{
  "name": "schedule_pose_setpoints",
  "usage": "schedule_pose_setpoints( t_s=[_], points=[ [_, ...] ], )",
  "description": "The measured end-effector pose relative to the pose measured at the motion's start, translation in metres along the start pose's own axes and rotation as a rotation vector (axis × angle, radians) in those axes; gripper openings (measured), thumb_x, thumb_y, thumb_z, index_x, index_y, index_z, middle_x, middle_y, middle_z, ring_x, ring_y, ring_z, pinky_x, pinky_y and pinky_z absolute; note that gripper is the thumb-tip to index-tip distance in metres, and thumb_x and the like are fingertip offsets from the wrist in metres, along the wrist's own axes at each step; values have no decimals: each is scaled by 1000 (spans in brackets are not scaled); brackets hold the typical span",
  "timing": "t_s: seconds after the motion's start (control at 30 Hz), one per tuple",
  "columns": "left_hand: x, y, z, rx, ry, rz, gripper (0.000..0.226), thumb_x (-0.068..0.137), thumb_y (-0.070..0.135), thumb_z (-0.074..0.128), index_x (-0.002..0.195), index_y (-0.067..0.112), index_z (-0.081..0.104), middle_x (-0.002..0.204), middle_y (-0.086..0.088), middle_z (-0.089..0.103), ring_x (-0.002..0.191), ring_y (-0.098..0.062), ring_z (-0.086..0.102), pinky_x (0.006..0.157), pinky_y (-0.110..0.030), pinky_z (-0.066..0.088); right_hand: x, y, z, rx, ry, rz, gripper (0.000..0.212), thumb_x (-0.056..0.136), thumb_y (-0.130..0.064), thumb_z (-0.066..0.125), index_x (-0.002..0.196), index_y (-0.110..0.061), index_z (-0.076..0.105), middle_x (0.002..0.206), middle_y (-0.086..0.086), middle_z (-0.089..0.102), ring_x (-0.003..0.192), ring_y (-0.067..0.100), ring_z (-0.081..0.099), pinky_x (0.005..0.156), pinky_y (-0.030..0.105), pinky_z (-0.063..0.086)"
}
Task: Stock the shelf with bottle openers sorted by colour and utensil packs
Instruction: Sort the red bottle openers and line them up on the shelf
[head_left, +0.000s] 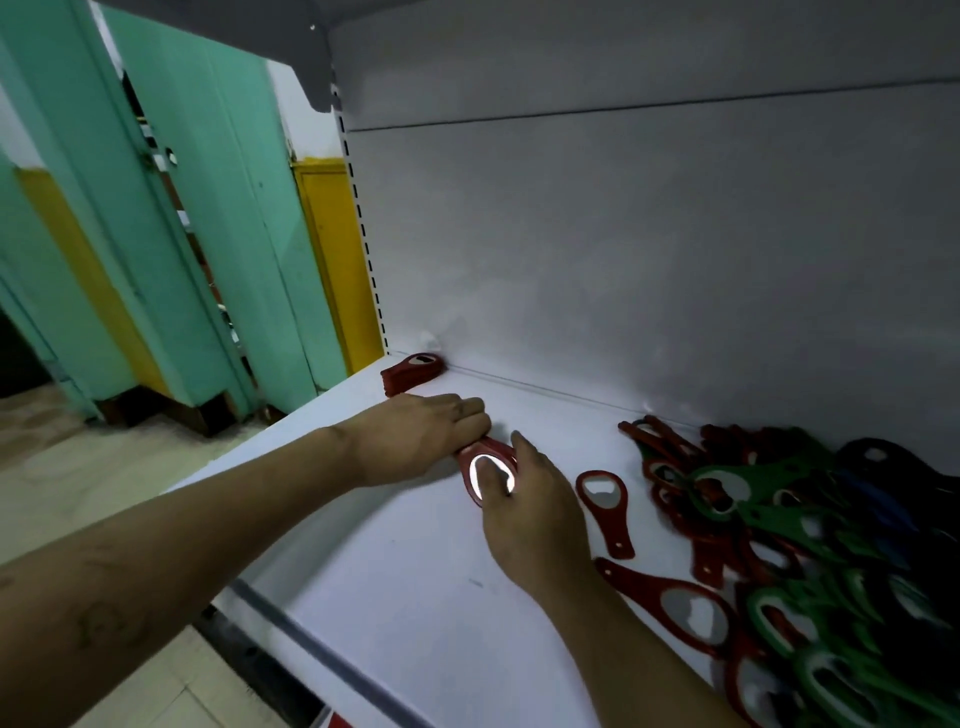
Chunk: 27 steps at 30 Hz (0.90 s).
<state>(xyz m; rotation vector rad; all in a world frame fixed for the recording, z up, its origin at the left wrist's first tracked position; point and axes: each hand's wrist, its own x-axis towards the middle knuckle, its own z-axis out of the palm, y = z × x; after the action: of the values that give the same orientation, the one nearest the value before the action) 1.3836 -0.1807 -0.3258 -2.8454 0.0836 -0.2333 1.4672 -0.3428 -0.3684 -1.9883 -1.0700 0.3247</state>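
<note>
1. Head view: both hands are gathering a small stack of red openers mid-shelf; the left hand is curling over its far end, the right hand is pinching its near end.
2. Sorting reds looks underway: a finished red stack is sitting in the back corner, and the mixed pile is waiting at right.
3. Next probably calls for sliding this stack beside that one.

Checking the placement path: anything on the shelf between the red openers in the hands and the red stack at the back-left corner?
Nothing visible. The red openers, held by the left hand and right hand, sit a short way from the red stack, with only bare white shelf between. The mixed pile lies off to the right.
</note>
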Motion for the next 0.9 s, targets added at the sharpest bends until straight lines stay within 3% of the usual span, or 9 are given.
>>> schedule_pose_setpoints(
  t_s=[0.1, 0.23, 0.3, 0.37, 0.43, 0.53, 0.63, 0.7, 0.9],
  points=[
    [-1, 1, -10, 46, 8, 63, 27, 81, 9, 28, 99, 13, 48, 92, -5, 54, 74, -22, 53, 54, -30, 39, 3, 1, -3, 136, -15, -26, 30, 99, -29, 49, 122, -12, 58, 111, 2, 64, 103, 18, 58, 81, 23, 44],
    [-8, 7, -6, -106, 93, -176, 48, 85, 2, 60, 128, 17, 44, 135, -7, 47, 110, -24, 57, 77, -33, 53, 4, 0, -4, 358, 36, 26, 20, 97, -28, 55, 105, -11, 63, 90, -1, 62, 82, 14, 55, 59, 10, 36],
    [-6, 23, -9, -551, 277, -536, 68, 88, 12, 69, 142, 23, 29, 145, -6, 41, 115, -21, 58, 90, -36, 55, 5, 0, -3, 460, 72, 97, 20, 97, -31, 54, 100, -12, 62, 86, 0, 62, 75, 14, 55, 58, 14, 37],
    [-2, 45, -22, -1203, 392, -969, 54, 92, 18, 65, 137, 22, 36, 132, -7, 53, 103, -22, 65, 82, -42, 59, 5, 0, -3, 579, 118, 176, 19, 97, -33, 55, 96, -15, 62, 86, 1, 66, 74, 18, 59, 63, 21, 42],
    [4, 68, -25, -1629, 217, -1122, 33, 99, 30, 54, 123, 8, 56, 111, -9, 67, 95, -23, 68, 82, -46, 59, 5, -3, -3, 694, 151, 257, 17, 97, -31, 56, 97, -15, 62, 90, 4, 68, 77, 22, 63, 65, 27, 46],
    [11, 97, -19, -1615, 176, -1029, 33, 102, 32, 48, 106, 4, 65, 91, -11, 71, 81, -20, 66, 84, -41, 55, 3, -6, -3, 855, 174, 339, 14, 95, -26, 61, 104, -15, 61, 97, 3, 68, 89, 21, 66, 73, 30, 53],
    [18, 102, -15, -1425, 264, -1033, 23, 103, 27, 47, 109, 11, 62, 95, -9, 70, 77, -16, 63, 71, -30, 51, 3, -6, -4, 983, 158, 423, 19, 92, -22, 65, 111, -19, 63, 103, 4, 70, 96, 25, 67, 89, 44, 55],
    [18, 102, -14, -1366, 278, -1030, 21, 102, 27, 47, 111, 14, 61, 100, -7, 69, 81, -15, 65, 66, -24, 49, 2, -8, -5, 1001, 148, 431, 22, 91, -18, 65, 113, -20, 65, 101, 3, 71, 95, 24, 68, 91, 44, 54],
    [16, 94, -22, -1250, 229, -1066, 21, 103, 22, 44, 106, 7, 59, 96, -6, 65, 82, -17, 59, 66, -25, 46, -3, -14, -6, 943, 122, 371, 19, 93, -27, 63, 110, -18, 64, 100, -1, 70, 92, 14, 64, 71, 24, 48]
  ],
)
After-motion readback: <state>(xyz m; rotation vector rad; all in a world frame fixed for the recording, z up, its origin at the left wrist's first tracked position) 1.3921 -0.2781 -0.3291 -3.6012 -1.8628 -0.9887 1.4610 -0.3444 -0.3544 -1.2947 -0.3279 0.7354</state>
